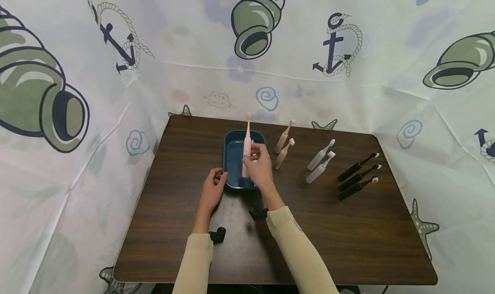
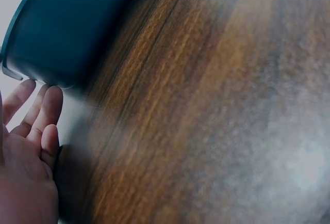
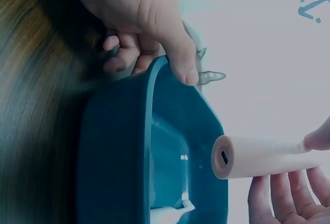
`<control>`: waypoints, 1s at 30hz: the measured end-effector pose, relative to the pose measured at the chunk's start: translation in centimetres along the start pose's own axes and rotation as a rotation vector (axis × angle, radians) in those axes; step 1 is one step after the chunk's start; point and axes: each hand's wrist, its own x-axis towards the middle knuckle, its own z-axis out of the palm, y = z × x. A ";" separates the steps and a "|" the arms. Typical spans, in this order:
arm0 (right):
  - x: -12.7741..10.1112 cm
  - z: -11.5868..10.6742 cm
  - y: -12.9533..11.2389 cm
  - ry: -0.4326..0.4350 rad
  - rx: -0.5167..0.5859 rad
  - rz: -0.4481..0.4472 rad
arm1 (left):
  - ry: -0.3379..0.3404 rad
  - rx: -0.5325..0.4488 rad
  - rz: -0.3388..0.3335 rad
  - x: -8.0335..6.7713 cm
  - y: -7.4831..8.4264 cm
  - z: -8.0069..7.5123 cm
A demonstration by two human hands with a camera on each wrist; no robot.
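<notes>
A pink electric toothbrush point(image 1: 246, 145) points upright in the head view, pinched between thumb and fingers of my right hand point(image 1: 261, 166). Its round base with a dark slot shows in the right wrist view, where the brush point(image 3: 268, 157) is above the open side of a blue plastic bin point(image 1: 227, 154). My left hand point(image 1: 213, 187) holds the bin's near left corner, thumb over the rim and fingers against the outside wall. Inside the bin lies a white toothbrush point(image 3: 167, 214), only partly visible.
Right of the bin stand two pink toothbrushes point(image 1: 281, 157), then two white toothbrushes point(image 1: 317, 173). Farther right are three black toothbrushes point(image 1: 351, 182) in a slanted row. All are on a dark wooden table point(image 1: 174, 242), with a patterned cloth point(image 1: 185, 36) behind it.
</notes>
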 end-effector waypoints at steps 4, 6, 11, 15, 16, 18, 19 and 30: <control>-0.6 -1.0 0.1 0.018 0.017 -0.024 | -0.004 -0.002 0.005 0.0 0.0 0.0; -0.8 -1.5 0.2 0.024 0.026 -0.034 | -0.007 -0.004 0.005 0.0 0.0 0.1; -1.2 -2.6 0.7 0.040 0.070 -0.072 | -0.005 0.004 0.003 -0.1 0.0 0.2; -1.7 -3.7 1.5 0.076 0.067 -0.107 | -0.004 0.002 0.002 0.0 -0.1 0.3; -1.9 -4.0 1.7 0.086 0.069 -0.118 | -0.004 0.001 0.002 0.0 -0.1 0.3; -2.1 -4.6 2.3 0.105 0.075 -0.147 | -0.005 0.003 0.002 0.0 -0.1 0.3; -2.2 -4.9 2.6 0.114 0.080 -0.162 | -0.005 0.002 0.003 0.1 -0.1 0.3; -2.2 -7.1 4.8 0.211 0.155 -0.206 | 0.012 0.019 0.015 0.1 -0.2 0.2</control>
